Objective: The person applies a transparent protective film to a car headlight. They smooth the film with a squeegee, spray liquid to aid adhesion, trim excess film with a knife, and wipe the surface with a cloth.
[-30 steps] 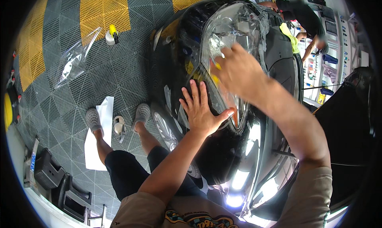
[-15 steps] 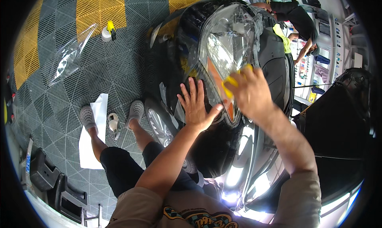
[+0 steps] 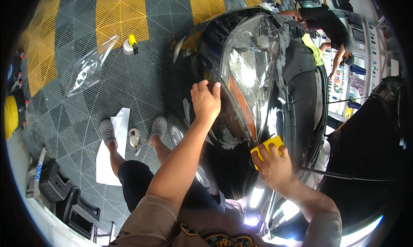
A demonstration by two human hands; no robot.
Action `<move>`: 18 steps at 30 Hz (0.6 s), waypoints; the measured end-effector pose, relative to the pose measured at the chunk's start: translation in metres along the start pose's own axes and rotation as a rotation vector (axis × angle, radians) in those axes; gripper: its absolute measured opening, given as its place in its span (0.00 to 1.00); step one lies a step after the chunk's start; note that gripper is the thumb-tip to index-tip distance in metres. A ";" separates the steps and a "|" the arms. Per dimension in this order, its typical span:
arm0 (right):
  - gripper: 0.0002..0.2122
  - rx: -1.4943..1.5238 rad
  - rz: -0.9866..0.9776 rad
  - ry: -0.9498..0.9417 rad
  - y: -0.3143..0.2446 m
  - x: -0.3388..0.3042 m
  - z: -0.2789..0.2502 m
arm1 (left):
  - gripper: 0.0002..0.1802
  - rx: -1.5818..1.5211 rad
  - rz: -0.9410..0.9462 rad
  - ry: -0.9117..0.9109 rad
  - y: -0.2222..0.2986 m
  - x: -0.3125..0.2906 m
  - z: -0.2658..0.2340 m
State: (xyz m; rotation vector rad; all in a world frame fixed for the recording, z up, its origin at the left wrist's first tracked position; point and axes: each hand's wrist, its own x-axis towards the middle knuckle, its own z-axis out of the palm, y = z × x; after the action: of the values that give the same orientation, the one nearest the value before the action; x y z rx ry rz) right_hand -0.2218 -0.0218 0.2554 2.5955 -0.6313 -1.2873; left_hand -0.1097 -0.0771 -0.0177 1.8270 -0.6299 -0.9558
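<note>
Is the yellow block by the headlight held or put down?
Held: the right hand curls over the yellow block, near the pointed end of the headlight.

Car workshop, probably a detailing bay: a black car (image 3: 230,171) is filling the middle of the frame, and bright light is reflecting off its bodywork at lower centre. Ridged grey-and-yellow floor tiles (image 3: 142,85) are covering the left side. Spray bottles (image 3: 128,47) are sitting on them at upper left and left of centre, one near a clear plastic sheet (image 3: 88,72). Black step stools (image 3: 56,184) are standing at lower left. At upper right a white rack (image 3: 369,53) is holding small items, cloths (image 3: 357,69) are hanging there, and another person (image 3: 329,27) is bending near the car.
</note>
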 end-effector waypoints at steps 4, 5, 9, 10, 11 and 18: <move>0.18 0.039 0.014 0.002 0.000 -0.001 0.006 | 0.21 -0.119 -0.133 -0.115 0.005 0.011 0.002; 0.19 0.052 0.019 0.000 0.001 -0.001 0.005 | 0.20 -0.240 -0.233 -0.153 0.001 0.017 0.002; 0.18 0.035 -0.002 0.029 0.003 -0.003 0.006 | 0.18 -0.362 -0.218 -0.090 -0.014 0.036 0.007; 0.18 0.031 0.000 0.034 0.003 -0.002 0.007 | 0.18 -0.289 -0.161 -0.096 -0.013 0.038 0.008; 0.18 0.026 -0.003 0.039 0.004 -0.001 0.008 | 0.18 -0.218 -0.108 -0.097 -0.010 0.040 0.005; 0.19 0.056 0.008 0.035 0.004 0.001 0.007 | 0.17 -0.030 0.191 0.038 -0.024 0.040 0.015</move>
State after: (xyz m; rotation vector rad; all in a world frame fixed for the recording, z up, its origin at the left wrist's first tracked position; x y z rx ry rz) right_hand -0.2280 -0.0251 0.2520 2.6510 -0.6807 -1.2361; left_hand -0.0992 -0.1051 -0.0567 1.7199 -0.7476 -0.7974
